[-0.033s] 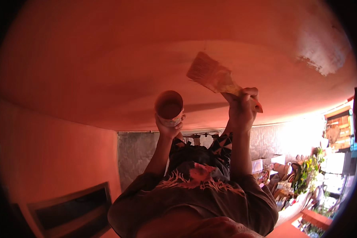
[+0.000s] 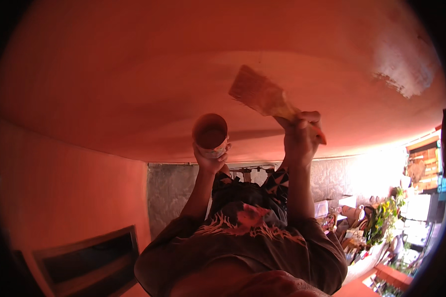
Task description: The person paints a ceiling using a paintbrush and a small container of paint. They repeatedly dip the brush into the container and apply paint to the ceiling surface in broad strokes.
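Paintbrush (image 2: pixel 257 91) slanted leftward near the orange surface (image 2: pixel 148 89), clasped in closed fingers of the right hand (image 2: pixel 301 136), while left of it the left hand (image 2: pixel 210 164) curled its fingers around a cup (image 2: pixel 212 152), green plants (image 2: pixel 381 218) standing right.

The right hand (image 2: pixel 301 136) grips a wide paintbrush (image 2: pixel 262 95) before the orange-red wall (image 2: pixel 148 89), the left hand (image 2: pixel 209 162) a cup (image 2: pixel 210 138).

- Wide, flat, paint-stained brush (image 2: pixel 262 94): blurred; contact with orange-red painted surface (image 2: pixel 148 99) unclear.
- Round, open-topped cup (image 2: pixel 209 123): contents unclear; hides part of bare left hand (image 2: pixel 209 163).
- Dark, brown-framed rectangular panel (image 2: pixel 94 256): cut off below.
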{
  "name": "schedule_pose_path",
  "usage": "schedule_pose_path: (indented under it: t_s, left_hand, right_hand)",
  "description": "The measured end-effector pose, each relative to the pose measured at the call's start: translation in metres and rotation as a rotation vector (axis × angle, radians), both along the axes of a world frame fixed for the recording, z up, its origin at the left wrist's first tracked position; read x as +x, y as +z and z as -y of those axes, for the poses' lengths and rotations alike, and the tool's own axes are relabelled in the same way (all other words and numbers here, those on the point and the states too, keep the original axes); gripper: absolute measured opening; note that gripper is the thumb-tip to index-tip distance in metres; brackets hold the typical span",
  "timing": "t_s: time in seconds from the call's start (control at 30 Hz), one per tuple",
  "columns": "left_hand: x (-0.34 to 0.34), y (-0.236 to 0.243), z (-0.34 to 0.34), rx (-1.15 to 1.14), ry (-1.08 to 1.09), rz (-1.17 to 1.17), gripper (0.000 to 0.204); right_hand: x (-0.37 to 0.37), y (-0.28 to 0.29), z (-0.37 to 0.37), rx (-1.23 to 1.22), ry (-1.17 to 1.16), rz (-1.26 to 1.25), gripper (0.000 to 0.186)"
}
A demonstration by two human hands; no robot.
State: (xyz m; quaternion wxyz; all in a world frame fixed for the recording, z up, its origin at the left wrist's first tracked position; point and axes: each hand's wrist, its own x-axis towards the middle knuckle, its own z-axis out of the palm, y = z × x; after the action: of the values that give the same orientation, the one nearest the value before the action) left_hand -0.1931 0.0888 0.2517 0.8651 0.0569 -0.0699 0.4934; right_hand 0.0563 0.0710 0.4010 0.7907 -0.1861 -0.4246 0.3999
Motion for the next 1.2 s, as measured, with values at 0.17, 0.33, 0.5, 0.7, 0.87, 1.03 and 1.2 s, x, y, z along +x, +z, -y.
schedule_pose_path:
  t_s: [0.17,0.33,0.5,0.7,0.87,1.03,1.2]
  left_hand:
    - [-0.026,0.001,0.001,-0.018,0.108,-0.056,0.075]
    - [-0.039,0.004,0.004,-0.019,0.148,-0.115,0.086]
    - [-0.028,0.01,-0.006,-0.018,0.108,-0.092,0.08]
    - [-0.009,0.009,-0.012,0.032,-0.014,-0.066,0.07]
    - [-0.006,-0.003,-0.006,0.031,-0.046,-0.073,0.073]
    - [-0.013,-0.013,-0.01,-0.046,-0.097,-0.156,0.073]
    - [-0.002,0.002,-0.015,-0.027,-0.172,-0.181,0.07]
  right_hand:
    - [-0.056,0.034,-0.01,0.192,-0.219,0.508,0.011]
    - [-0.052,0.039,-0.024,0.385,-0.449,0.664,0.01]
    - [0.06,-0.015,-0.021,-0.03,-1.059,0.639,0.021]
    - [0.216,-0.001,-0.014,-0.055,-1.538,0.346,0.019]
    - [0.196,-0.073,-0.063,-0.12,-1.704,0.943,0.02]
    - [-0.007,-0.008,-0.028,0.181,-0.454,0.745,0.036]
    - [0.009,0.009,-0.035,0.448,-0.489,0.869,0.045]
